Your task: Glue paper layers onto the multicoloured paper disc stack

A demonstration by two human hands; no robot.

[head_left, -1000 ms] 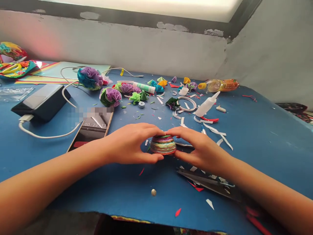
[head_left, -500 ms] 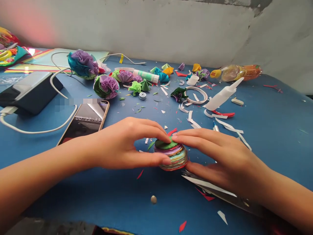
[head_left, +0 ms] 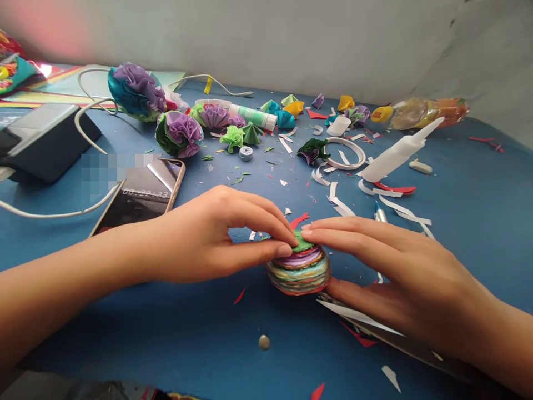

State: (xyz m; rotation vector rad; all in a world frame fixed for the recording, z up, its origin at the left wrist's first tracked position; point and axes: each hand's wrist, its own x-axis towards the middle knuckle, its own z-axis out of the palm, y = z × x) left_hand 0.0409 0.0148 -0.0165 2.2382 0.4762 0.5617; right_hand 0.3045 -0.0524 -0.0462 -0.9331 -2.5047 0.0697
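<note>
A thick stack of coloured paper discs (head_left: 300, 269) sits on the blue desk (head_left: 458, 222) between both hands. The left hand (head_left: 204, 239) pinches the green top disc, fingers together; the right hand (head_left: 400, 272) cups the side, thumb beneath, steadying it. A phone (head_left: 139, 194) and paper flowers (head_left: 179, 133) lie beyond.

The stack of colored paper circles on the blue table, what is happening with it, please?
A person works on a stack of colored paper circles standing on the blue table. The left hand pinches the green top circle between thumb and fingers. The right hand steadies the stack, fingers on top and thumb at its lower side. Finished paper flowers, a glue stick, a white glue bottle, a phone and paper scraps lie around.
</note>
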